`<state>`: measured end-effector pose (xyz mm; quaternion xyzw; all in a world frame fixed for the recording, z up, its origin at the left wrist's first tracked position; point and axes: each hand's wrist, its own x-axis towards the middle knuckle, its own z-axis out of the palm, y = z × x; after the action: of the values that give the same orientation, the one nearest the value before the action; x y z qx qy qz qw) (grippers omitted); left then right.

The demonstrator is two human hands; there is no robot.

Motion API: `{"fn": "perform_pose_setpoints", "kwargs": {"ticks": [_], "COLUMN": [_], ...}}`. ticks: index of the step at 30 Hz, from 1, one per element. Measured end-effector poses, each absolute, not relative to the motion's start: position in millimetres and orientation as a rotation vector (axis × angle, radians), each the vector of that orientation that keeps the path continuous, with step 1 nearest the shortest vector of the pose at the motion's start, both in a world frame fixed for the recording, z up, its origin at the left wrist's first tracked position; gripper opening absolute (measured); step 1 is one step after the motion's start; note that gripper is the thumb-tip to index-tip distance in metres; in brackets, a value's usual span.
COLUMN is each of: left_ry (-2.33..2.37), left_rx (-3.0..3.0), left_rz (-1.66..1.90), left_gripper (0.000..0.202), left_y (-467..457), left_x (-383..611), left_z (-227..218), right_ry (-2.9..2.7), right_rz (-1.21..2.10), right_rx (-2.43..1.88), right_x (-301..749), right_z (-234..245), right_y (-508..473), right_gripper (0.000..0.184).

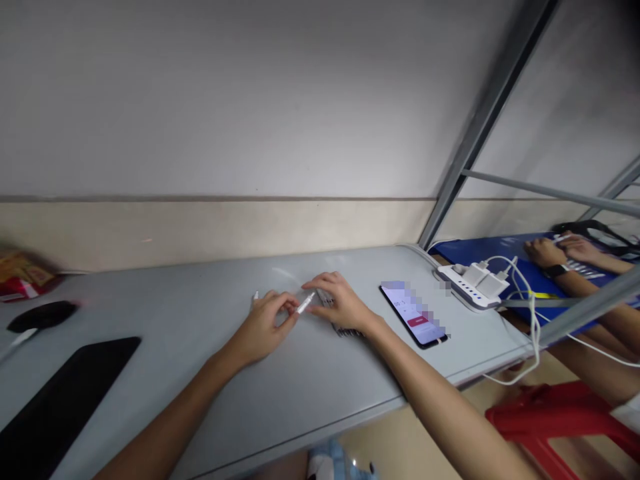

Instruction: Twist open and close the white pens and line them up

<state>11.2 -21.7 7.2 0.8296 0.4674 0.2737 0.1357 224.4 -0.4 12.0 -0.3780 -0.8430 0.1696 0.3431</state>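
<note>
My left hand [265, 325] rests on the grey table [200, 313] with its fingers pinched round a small white stick-like piece [305, 305], whose tip points to the right. A second white tip [255, 296] shows just left of that hand. My right hand [337, 301] lies beside it, palm down, fingers curled over a row of dark thin items [345, 329] that are mostly hidden under it. The two hands almost touch at the white piece.
A lit phone [413, 313] lies right of my right hand. A white power strip [473, 285] with chargers and cables sits at the table's right end. Another person's hands [555, 253] work at a blue table. A black mat [65, 393], a black mouse [43, 315] and a red stool [555, 420] are nearby.
</note>
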Motion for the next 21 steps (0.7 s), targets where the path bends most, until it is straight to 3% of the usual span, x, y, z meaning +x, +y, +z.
{"fn": "perform_pose_setpoints", "kwargs": {"ticks": [5,8,16,21], "left_ry": [1.301,1.378,1.423,1.478], "left_rx": [2.347,2.457,2.611,2.744], "left_rz": [0.792,0.775,0.791,0.671], "left_gripper": [0.025,0.026,0.030,0.030], "left_y": [-21.7,-18.6,-13.9,-17.3], "left_x": [10.3,4.7,2.7,5.2], "left_z": [11.4,10.1,7.9,9.2], "right_ry": [-2.155,-1.984,-1.772,-1.735], "right_rz": [0.561,0.640,1.224,1.340], "right_rx": [-1.002,-1.079,-1.023,-1.022], "right_x": [222.2,224.5,230.1,229.8], "right_z": [7.4,6.9,9.5,8.7], "right_y": [1.2,3.8,6.7,5.3], "right_gripper": [0.017,0.025,0.050,0.050]}}
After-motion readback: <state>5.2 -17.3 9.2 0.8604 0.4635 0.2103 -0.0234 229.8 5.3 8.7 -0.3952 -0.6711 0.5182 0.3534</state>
